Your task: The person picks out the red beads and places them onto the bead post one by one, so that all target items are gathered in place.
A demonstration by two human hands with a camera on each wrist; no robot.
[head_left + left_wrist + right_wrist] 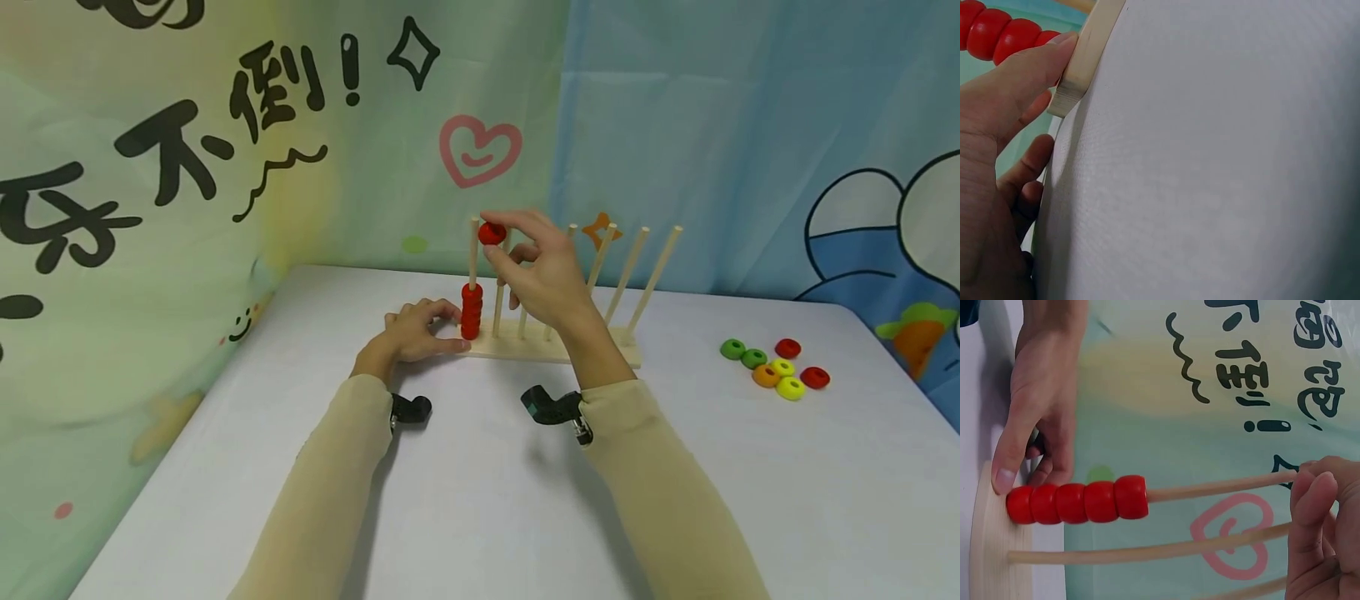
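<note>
A light wooden base [517, 349] with a row of upright pegs stands toward the back of the table. Several red beads [471, 312] are stacked low on its leftmost peg [474, 250]. My left hand [411, 330] grips the base's left end; in the left wrist view, the thumb [1054, 56] lies on the wood beside the lowest bead. Up near the top of the leftmost peg, my right hand [551, 279] pinches one red bead [492, 233] between thumb and index finger. The right wrist view hides that bead behind the fingers [1313, 506].
To the right on the white table [465, 500] lies a loose group of beads: green [732, 349], orange [766, 376], yellow [791, 388] and red [814, 377]. More pegs [652, 275] rise at the base's right side. A printed curtain [675, 125] hangs behind the table.
</note>
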